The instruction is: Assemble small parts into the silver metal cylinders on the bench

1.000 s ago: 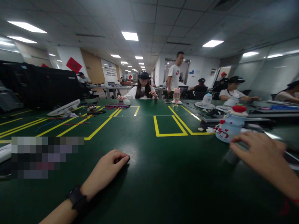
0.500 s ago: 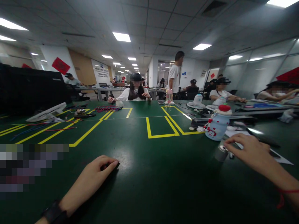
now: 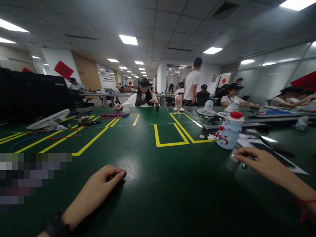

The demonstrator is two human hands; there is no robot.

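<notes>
My left hand (image 3: 106, 181) rests low over the green table (image 3: 158, 191) at centre left, thumb and fingers pinched together. A small dark bit shows at its fingertips, too small to name. On the right, the fingers of my right hand (image 3: 259, 161) are closed in a pinch at the top of a small greyish, see-through cylinder (image 3: 232, 164). What lies between those fingertips is hidden. Just behind the cylinder stands a light blue bottle (image 3: 229, 133) with a red top and a cartoon figure.
Yellow tape (image 3: 172, 144) marks the table. Loose wires (image 3: 115, 115) and a white fan (image 3: 49, 119) lie at the left; a black monitor (image 3: 32, 95) stands behind. Paper (image 3: 300, 169), a dark flat device (image 3: 271, 154) and metal rails (image 3: 234, 126) are at the right. A person (image 3: 143, 95) sits opposite.
My right hand has moved slightly left and down, its fingertips now at the cylinder's top. My left hand stays put. A standing person in the background has moved right.
</notes>
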